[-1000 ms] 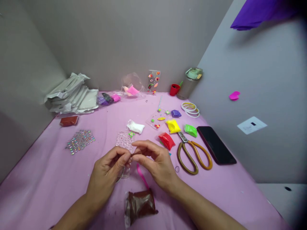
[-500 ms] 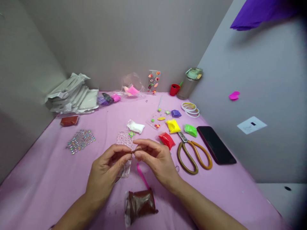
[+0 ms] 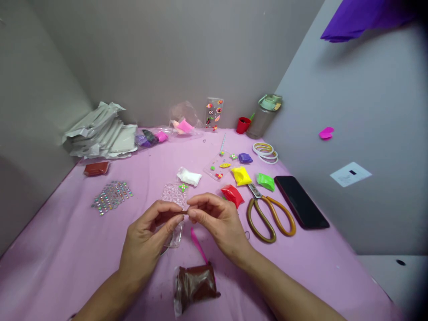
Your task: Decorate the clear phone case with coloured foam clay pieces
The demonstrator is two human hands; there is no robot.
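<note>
Left hand (image 3: 145, 236), mine: thumb and fingers pinching one end of a slim, dark-brown strip (image 3: 184, 212). Right hand (image 3: 220, 225), mine: pinching the strip's other end. Strip: between both sets of fingertips, above the pink-covered table (image 3: 294, 272). Beneath my hands: one clear, bubble-patterned plastic case (image 3: 174, 194). Nearer me: one slender bright-pink stick (image 3: 198, 246); one clear packet of brown material (image 3: 197, 285). Rightward: one shiny red packet (image 3: 233, 196); scissors with brown and orange handles (image 3: 251, 218); one black rectangular phone (image 3: 301, 203).

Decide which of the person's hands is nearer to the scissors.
Right. In the picture, the right hand is just left of the scissors; the left hand is farther left.
</note>
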